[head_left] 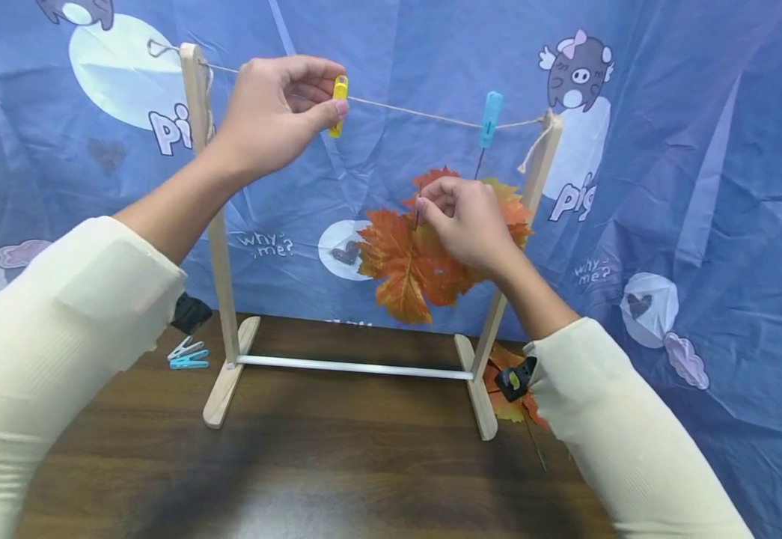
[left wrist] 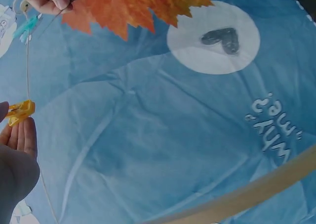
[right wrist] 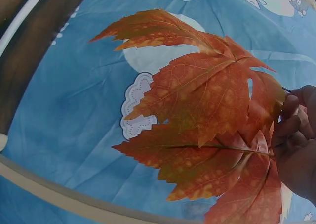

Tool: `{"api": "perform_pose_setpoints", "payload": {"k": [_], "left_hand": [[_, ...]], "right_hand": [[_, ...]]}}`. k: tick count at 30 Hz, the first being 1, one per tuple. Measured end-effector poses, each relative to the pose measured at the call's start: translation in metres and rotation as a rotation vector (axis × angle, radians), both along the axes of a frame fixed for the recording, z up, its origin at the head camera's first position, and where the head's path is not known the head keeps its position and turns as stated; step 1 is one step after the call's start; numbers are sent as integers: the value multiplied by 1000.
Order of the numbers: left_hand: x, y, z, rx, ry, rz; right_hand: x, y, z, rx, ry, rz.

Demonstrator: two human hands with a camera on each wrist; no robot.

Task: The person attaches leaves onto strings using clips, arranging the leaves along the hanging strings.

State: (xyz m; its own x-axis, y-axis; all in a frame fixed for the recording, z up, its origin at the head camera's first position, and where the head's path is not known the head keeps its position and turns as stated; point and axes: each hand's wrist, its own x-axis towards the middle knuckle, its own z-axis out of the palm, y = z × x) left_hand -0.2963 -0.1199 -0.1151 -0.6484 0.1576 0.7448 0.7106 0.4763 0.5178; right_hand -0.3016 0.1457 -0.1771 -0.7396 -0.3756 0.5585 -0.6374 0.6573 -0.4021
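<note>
My left hand point(head_left: 263, 112) pinches a yellow clothespin point(head_left: 339, 105) at the string point(head_left: 424, 114), with thumb on one side and fingers on the other. Lower and to the right, my right hand point(head_left: 474, 221) pinches the thin stem of an orange-red artificial maple leaf point(head_left: 404, 277). That leaf hangs below the string in front of a second maple leaf point(head_left: 512, 202), whose stem goes up to a light-blue clothespin point(head_left: 490, 120) on the string. Both leaves overlap in the right wrist view, the held leaf point(right wrist: 197, 90) above. My right hand partly covers the second leaf.
The string runs between two wooden posts point(head_left: 218, 247), joined low down by a white rod point(head_left: 357, 367). Spare clothespins point(head_left: 188, 361) lie by the left foot on the brown table point(head_left: 337, 464). More leaves point(head_left: 508, 408) lie by the right foot. A blue printed cloth point(head_left: 391, 45) hangs behind.
</note>
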Motion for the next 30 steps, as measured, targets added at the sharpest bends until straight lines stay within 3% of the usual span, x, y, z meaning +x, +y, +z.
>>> {"api": "perform_pose_setpoints", "payload": {"k": [6, 15, 23, 30], "left_hand": [[-5, 16, 19, -59, 31, -9], [-12, 39, 32, -123, 46, -32], [-24, 59, 38, -42, 1, -194], [-29, 69, 41, -114, 29, -103]], "right_hand": [[-2, -3, 7, -9, 9, -16], [-2, -7, 17, -59, 6, -21], [-5, -9, 18, -81, 27, -27], [-5, -10, 18, -84, 27, -33]]}}
